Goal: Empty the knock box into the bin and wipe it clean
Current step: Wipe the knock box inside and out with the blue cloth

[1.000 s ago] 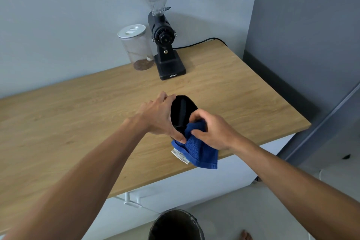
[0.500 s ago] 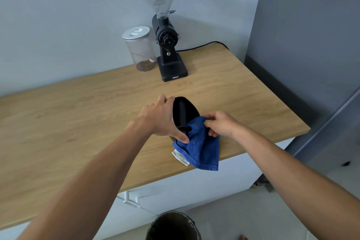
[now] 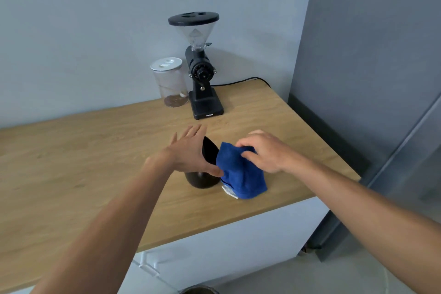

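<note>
The black knock box (image 3: 202, 179) stands on the wooden counter (image 3: 95, 162), its dark opening facing up and right. My left hand (image 3: 188, 153) is against its left side with the fingers spread and straight; only the thumb lies across the box's front. My right hand (image 3: 265, 153) pinches the top of a blue cloth (image 3: 241, 174), which hangs down onto the counter just right of the box and touches it. A white label shows at the cloth's lower edge. Only the rim of the dark bin (image 3: 198, 291) shows, on the floor at the bottom edge.
A black coffee grinder (image 3: 202, 79) with a clear hopper and a clear jar (image 3: 170, 83) with a white lid stand at the back by the wall. The counter's front edge runs just below the cloth. A grey tall cabinet (image 3: 370, 79) closes off the right side.
The knock box went from tilted in my left hand to standing on the counter, and that hand's fingers have opened. My right hand drew the cloth out of the box to its right.
</note>
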